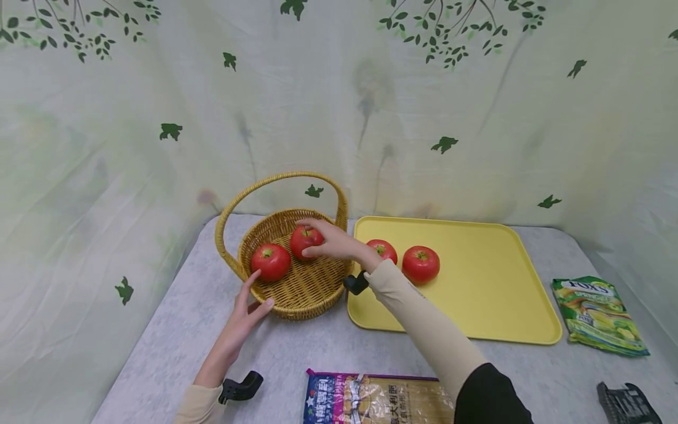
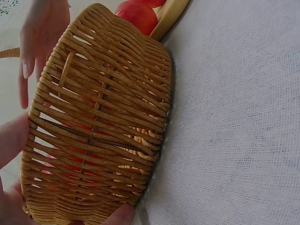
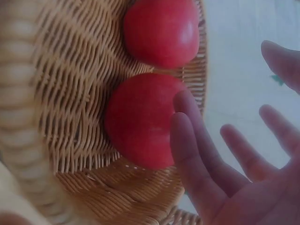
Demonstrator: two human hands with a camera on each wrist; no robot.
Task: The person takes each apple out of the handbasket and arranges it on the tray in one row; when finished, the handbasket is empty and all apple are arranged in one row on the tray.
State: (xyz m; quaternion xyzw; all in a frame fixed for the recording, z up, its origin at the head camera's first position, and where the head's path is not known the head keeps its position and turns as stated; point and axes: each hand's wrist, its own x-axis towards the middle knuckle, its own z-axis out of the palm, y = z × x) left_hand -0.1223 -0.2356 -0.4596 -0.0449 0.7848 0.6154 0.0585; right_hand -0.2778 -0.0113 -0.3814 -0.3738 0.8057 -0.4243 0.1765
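A wicker basket (image 1: 302,294) with a tall arched handle holds two red tomatoes. My right hand (image 1: 331,238) reaches over the right-hand tomato (image 1: 304,242). In the right wrist view its fingers (image 3: 185,145) are extended beside a tomato (image 3: 143,122), and I cannot tell whether they touch it. The other tomato (image 1: 271,262) sits at the basket's left. My left hand (image 1: 241,324) rests against the near left of the basket, fingers spread along the rim. Close up in the left wrist view, its fingers (image 2: 11,138) touch the woven wall (image 2: 93,126).
A yellow tray (image 1: 477,288) lies right of the basket, bearing two tomatoes (image 1: 421,264), one partly behind my right wrist. A green FOX'S bag (image 1: 598,318) lies beyond the tray. Nearest me are a packet (image 1: 376,400) with printed characters and a black object (image 1: 627,403).
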